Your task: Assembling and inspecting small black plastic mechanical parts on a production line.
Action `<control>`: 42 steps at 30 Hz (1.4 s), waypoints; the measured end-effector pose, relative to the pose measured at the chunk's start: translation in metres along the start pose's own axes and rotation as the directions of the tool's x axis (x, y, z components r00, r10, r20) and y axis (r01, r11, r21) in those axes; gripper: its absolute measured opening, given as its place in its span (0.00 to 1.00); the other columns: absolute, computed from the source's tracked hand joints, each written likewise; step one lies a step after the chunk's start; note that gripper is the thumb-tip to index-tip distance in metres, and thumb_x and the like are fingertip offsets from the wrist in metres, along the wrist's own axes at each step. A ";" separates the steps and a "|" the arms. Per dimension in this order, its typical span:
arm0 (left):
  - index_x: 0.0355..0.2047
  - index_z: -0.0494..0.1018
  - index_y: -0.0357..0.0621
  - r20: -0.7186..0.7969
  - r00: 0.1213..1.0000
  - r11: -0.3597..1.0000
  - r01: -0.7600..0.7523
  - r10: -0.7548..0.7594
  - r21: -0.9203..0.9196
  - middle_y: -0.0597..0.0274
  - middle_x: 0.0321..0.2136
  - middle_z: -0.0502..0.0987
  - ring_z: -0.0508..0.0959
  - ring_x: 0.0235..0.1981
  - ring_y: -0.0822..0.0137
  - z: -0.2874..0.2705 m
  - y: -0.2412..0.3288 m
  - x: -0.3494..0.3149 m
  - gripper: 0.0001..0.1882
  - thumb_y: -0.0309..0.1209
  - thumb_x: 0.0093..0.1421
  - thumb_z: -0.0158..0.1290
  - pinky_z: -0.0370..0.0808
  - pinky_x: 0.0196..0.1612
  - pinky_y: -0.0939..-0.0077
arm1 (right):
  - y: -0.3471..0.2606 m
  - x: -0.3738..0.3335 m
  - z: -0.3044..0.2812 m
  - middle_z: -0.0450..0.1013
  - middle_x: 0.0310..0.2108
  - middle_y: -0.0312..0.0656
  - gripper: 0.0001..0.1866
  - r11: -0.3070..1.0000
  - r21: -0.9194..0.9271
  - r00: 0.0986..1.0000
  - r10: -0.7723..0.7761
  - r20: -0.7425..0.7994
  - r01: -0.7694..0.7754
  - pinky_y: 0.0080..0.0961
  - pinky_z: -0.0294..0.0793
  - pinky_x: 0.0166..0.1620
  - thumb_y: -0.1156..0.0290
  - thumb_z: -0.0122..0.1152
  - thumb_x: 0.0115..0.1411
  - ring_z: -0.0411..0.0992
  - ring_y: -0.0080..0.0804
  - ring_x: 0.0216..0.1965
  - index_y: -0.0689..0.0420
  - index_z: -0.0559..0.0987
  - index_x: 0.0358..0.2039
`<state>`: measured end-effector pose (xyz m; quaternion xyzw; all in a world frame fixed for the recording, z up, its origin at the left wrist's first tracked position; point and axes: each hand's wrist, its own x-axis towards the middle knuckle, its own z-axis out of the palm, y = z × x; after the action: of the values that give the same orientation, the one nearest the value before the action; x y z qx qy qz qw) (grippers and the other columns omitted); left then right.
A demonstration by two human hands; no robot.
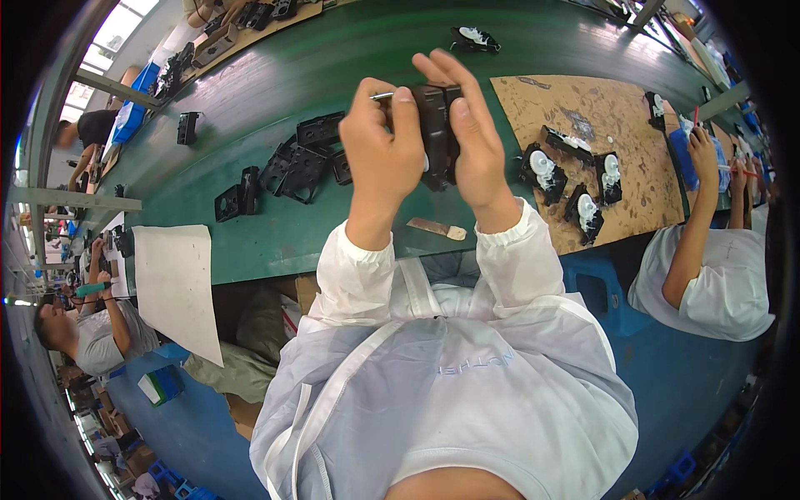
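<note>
Between my two hands, above the green table, a black plastic housing [435, 137] stands on edge. My right hand [477, 142] grips its right side, with the thumb across the near face and the fingers stretched up along it. My left hand [382, 146] is curled at the left side of the housing. A thin metal rod [382, 96] sticks out between its thumb and forefinger; the rest of that rod is hidden. A bit of something white shows low beside the housing, mostly covered by my left hand.
Left of my hands lie several black plastic frames [296, 167]. A cardboard sheet [517, 108] at right bears several black assemblies with white gears [543, 167]. A flat brush-like strip [436, 227] lies near the table's front edge. Co-workers sit at right [708, 267] and left [112, 333].
</note>
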<state>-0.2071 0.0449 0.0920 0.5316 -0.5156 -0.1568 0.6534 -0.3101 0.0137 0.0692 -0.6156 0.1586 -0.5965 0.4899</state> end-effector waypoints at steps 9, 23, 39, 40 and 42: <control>0.31 0.70 0.37 0.079 0.996 0.998 0.036 -0.032 -0.057 0.62 0.19 0.73 0.67 0.20 0.73 0.007 -0.030 0.020 0.09 0.31 0.66 0.47 0.66 0.25 0.78 | 0.015 0.011 0.001 0.60 0.66 0.51 0.26 0.993 -0.046 0.993 0.107 -0.058 -0.110 0.28 0.61 0.60 0.61 0.40 0.71 0.64 0.35 0.58 0.58 0.60 0.66; 0.44 0.81 0.45 0.447 0.854 0.727 -0.126 -0.267 0.675 0.58 0.35 0.82 0.79 0.38 0.55 0.072 -0.275 0.190 0.17 0.41 0.60 0.54 0.72 0.46 0.63 | 0.149 0.190 -0.194 0.61 0.61 0.61 0.28 0.203 -0.961 0.955 0.268 -0.128 -0.185 0.48 0.67 0.58 0.65 0.52 0.61 0.67 0.61 0.56 0.60 0.66 0.61; 0.39 0.79 0.34 0.398 0.912 0.722 -0.210 -0.099 0.659 0.53 0.32 0.83 0.79 0.31 0.60 -0.040 -0.095 0.220 0.13 0.29 0.56 0.58 0.76 0.38 0.72 | 0.108 0.037 -0.013 0.69 0.54 0.48 0.40 0.660 -0.587 0.491 0.358 0.794 0.468 0.39 0.72 0.56 0.63 0.72 0.48 0.69 0.50 0.52 0.60 0.67 0.60; 0.39 0.80 0.34 0.357 0.933 0.752 -0.205 -0.043 0.626 0.53 0.32 0.83 0.79 0.31 0.60 -0.050 -0.093 0.216 0.12 0.28 0.57 0.57 0.76 0.38 0.72 | 0.108 0.033 -0.009 0.69 0.53 0.48 0.39 0.653 -0.598 0.488 0.375 0.788 0.465 0.38 0.72 0.55 0.64 0.73 0.47 0.69 0.49 0.52 0.60 0.67 0.59; 0.38 0.80 0.35 0.266 0.962 0.810 -0.207 0.065 0.549 0.52 0.30 0.83 0.79 0.31 0.59 -0.065 -0.090 0.210 0.10 0.27 0.58 0.56 0.76 0.38 0.71 | 0.106 0.029 -0.003 0.68 0.52 0.47 0.37 0.632 -0.625 0.485 0.411 0.772 0.459 0.38 0.73 0.54 0.66 0.74 0.46 0.68 0.49 0.52 0.59 0.68 0.56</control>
<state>-0.0341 -0.1132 0.1274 0.6420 -0.6493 -0.0091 0.4076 -0.2645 -0.0602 0.0014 -0.9753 0.1158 -0.0733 0.1733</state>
